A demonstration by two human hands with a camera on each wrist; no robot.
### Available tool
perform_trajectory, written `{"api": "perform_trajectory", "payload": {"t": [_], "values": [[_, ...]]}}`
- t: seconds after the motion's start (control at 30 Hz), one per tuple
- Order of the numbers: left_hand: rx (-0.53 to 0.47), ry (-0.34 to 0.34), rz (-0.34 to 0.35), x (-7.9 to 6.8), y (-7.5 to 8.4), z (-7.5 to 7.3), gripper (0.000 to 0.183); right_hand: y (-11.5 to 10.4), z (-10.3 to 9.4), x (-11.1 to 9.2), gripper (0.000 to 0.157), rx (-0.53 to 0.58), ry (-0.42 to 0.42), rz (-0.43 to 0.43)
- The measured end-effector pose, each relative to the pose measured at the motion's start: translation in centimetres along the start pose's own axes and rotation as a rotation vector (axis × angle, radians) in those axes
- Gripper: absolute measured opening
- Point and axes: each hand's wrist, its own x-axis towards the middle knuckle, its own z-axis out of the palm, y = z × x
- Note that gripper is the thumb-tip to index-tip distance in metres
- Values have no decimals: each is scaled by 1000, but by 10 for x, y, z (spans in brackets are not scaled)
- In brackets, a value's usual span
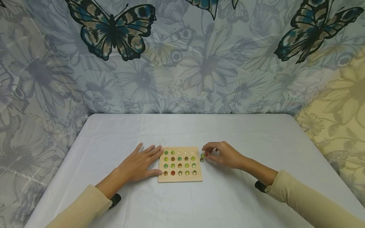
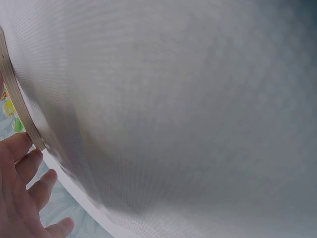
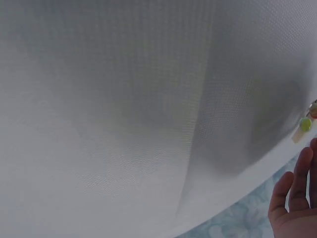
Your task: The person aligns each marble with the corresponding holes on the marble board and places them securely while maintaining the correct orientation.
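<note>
white-clothed table (image 1: 176,205) | wooden board (image 1: 180,179) | loose marbles (image 1: 201,160) just beside board

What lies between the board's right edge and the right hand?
Loose marbles, one of them green, lie on the white cloth there; the head view shows them.

Pale wooden board (image 1: 180,179), flat on the table (image 1: 182,205); translucent green, amber and red marbles (image 1: 180,165) fill three near rows and two far-left hollows. Loose marbles (image 1: 202,155) lie beside its right edge.
</note>
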Motion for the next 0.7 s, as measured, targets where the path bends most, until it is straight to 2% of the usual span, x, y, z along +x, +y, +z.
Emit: {"api": "perform_trajectory", "payload": {"t": [0.7], "values": [[-6,11,7,1,0,1,80,-4,21,22,27,34,58,8]]}}
